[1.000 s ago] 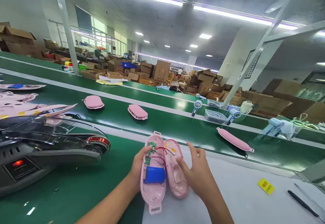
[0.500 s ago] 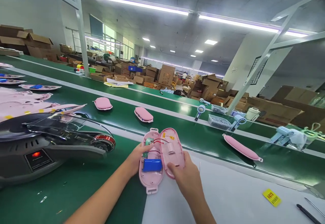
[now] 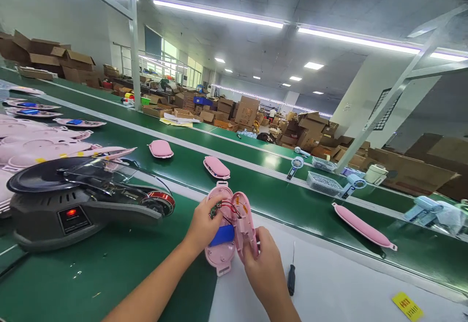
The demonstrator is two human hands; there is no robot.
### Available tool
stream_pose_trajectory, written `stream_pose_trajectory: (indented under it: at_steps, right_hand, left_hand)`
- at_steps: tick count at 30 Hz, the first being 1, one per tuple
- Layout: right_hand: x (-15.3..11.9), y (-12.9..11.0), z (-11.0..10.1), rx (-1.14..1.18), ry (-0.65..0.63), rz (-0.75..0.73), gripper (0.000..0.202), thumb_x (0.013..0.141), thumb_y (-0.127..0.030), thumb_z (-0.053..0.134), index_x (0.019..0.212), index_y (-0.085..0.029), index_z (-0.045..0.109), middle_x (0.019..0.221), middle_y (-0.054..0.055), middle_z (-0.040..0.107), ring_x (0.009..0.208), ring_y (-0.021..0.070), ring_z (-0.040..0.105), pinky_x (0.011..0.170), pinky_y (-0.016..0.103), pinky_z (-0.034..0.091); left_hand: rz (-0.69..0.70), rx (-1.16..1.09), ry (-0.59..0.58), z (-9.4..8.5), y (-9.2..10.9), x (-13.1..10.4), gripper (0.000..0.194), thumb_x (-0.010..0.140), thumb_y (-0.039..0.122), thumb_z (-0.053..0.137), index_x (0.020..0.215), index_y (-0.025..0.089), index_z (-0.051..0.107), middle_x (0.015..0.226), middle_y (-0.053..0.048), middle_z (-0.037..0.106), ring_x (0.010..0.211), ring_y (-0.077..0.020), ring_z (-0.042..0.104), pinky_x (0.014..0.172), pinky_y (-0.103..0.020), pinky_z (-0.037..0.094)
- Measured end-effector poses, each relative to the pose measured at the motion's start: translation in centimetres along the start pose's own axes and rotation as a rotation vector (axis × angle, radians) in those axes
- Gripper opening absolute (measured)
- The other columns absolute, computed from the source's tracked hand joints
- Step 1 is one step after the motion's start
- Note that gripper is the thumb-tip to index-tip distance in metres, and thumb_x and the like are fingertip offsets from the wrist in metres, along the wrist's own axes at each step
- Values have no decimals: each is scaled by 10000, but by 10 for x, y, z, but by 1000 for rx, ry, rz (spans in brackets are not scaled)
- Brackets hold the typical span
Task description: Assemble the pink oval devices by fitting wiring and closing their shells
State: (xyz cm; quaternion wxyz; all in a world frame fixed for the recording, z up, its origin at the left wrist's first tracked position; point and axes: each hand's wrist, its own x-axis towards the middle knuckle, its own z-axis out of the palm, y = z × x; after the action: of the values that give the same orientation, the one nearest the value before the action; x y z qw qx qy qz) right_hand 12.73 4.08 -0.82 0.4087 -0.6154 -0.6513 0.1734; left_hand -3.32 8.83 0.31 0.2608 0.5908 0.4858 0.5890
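Note:
An opened pink plastic case lies in front of me in two halves joined by red and black wires. My left hand [image 3: 205, 218] pinches a small green circuit board [image 3: 215, 209] over the left shell [image 3: 221, 258], index finger stretched across its upper part. Just below the fingers, a blue battery pack [image 3: 224, 235] sits in that same shell. My right hand [image 3: 266, 263] grips the right shell [image 3: 244, 229] by its lower edge, thumb inside, and holds it tilted on its side. Yellow tape [image 3: 240, 203] shows inside this half. The fingertips behind it are hidden.
A black-handled screwdriver [image 3: 291, 278] lies on the white sheet [image 3: 321, 288], right of my hand, near a yellow label [image 3: 407, 306]. A grey tape dispenser [image 3: 91, 215] stands left. Pink cases [image 3: 217, 167] and handheld fans [image 3: 295, 166] rest on the green conveyor [image 3: 256, 185].
My left fingers have moved onto the circuit board, which is now lifted and tilted. The right shell has turned from flat to steeply tilted. The view has shifted left, and the screwdriver shows.

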Motion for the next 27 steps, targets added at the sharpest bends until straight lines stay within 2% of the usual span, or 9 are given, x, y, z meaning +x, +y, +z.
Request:
stream_pose_trajectory:
  at_steps: [3, 5, 7, 11, 13, 16, 18, 22, 27]
  right_hand:
    - [-5, -8, 10, 351, -66, 57, 277, 821, -472, 500, 964, -238, 461, 908, 23, 616, 800, 194, 584, 710, 306, 458]
    - [-8, -13, 15, 602, -98, 121, 442, 808, -543, 538, 1109, -248, 406, 1033, 35, 611, 906, 199, 594, 794, 322, 466]
    - [-11, -16, 19, 707, -113, 157, 527, 814, -610, 526, 1172, -259, 366, 1068, 40, 604, 891, 192, 597, 804, 331, 470]
    - [-13, -20, 22, 731, -67, 177, 566, 838, -680, 454, 1213, -264, 373, 1080, 46, 598, 901, 190, 588, 831, 345, 471]
    - [-13, -22, 23, 757, -60, 204, 563, 856, -680, 417, 1244, -275, 375, 1103, 45, 597, 928, 192, 589, 869, 356, 464]
    - [-13, -23, 24, 760, -62, 223, 556, 861, -663, 426, 1261, -279, 390, 1101, 42, 608, 856, 180, 593, 868, 361, 468]
    - [-12, -22, 23, 728, -69, 230, 541, 856, -651, 446, 1241, -271, 417, 1039, 34, 624, 739, 158, 570, 787, 335, 484]
    - [-11, -15, 21, 686, -118, 200, 502, 832, -615, 514, 1192, -269, 459, 1047, 35, 625, 615, 126, 506, 560, 256, 421]
    - [-9, -3, 24, 672, -201, 127, 492, 826, -589, 546, 1185, -266, 455, 1183, 58, 587, 749, 153, 557, 522, 238, 370]
  left_hand:
    - [56, 69, -9, 1, 0, -1, 313, 708, 126, 474, 864, 236, 722, 945, -50, 654, 903, -208, 601, 843, -355, 487]
    - [80, 101, -21, 0, 1, -1, 313, 713, 124, 470, 851, 230, 730, 945, -61, 641, 886, -205, 599, 825, -355, 495]
    - [100, 118, -55, -2, 4, -2, 310, 717, 138, 485, 882, 221, 734, 956, -73, 630, 891, -209, 601, 826, -359, 499]
    - [129, 107, -163, -8, 10, -1, 298, 803, 216, 466, 931, 225, 735, 1030, -73, 622, 972, -207, 605, 885, -343, 495]
    - [116, 113, -170, -9, 10, 0, 332, 866, 263, 413, 847, 221, 742, 982, -71, 618, 958, -203, 605, 882, -342, 495]
    - [72, 153, -140, -7, 9, 1, 226, 824, 272, 522, 776, 212, 734, 904, -67, 583, 871, -202, 601, 817, -341, 507]
    - [44, 184, -122, -5, 8, 1, 194, 765, 202, 581, 893, 219, 726, 919, -61, 569, 853, -194, 596, 807, -333, 505]
    - [-5, 264, -126, -8, 13, 0, 530, 736, 104, 539, 1239, 267, 589, 984, -65, 585, 924, -210, 595, 843, -335, 487]
    - [-58, 382, -165, -13, 23, -2, 507, 729, 136, 539, 1203, 296, 625, 1018, -81, 586, 925, -254, 610, 803, -355, 483]
